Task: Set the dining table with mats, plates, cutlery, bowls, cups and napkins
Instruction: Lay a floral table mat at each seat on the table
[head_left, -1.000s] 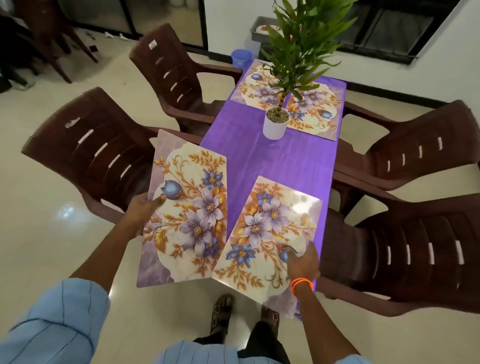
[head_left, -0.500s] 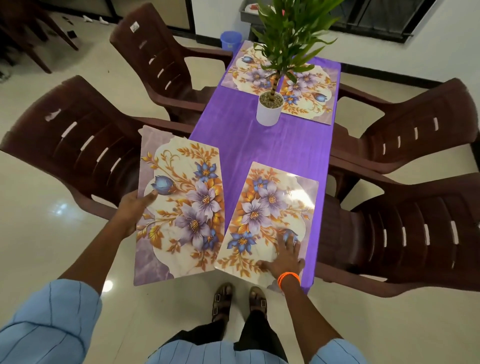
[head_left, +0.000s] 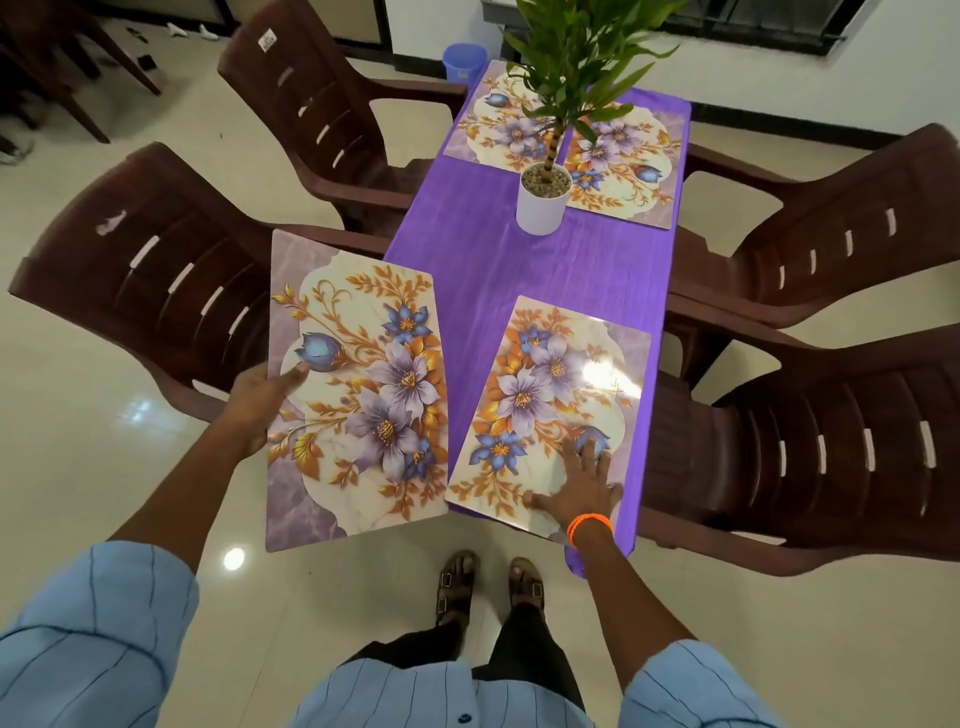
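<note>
My left hand (head_left: 262, 402) grips the left edge of a floral mat (head_left: 358, 384) and holds it in the air, left of the purple table (head_left: 545, 265). A second floral mat (head_left: 550, 410) lies on the table's near right part. My right hand (head_left: 582, 480) presses flat on its near corner with fingers spread. Two more floral mats, one on the left (head_left: 498, 122) and one on the right (head_left: 623, 156), lie side by side at the far end.
A potted plant (head_left: 543, 195) in a white pot stands mid-table. Four brown plastic chairs surround the table: near left (head_left: 156, 280), far left (head_left: 322, 104), far right (head_left: 852, 228), near right (head_left: 831, 447). A blue bucket (head_left: 464, 60) sits on the floor beyond.
My right hand let go of the near mat's edge and moved onto its top, now flat with fingers spread. The mat settled on the table. The left hand still holds its mat.
</note>
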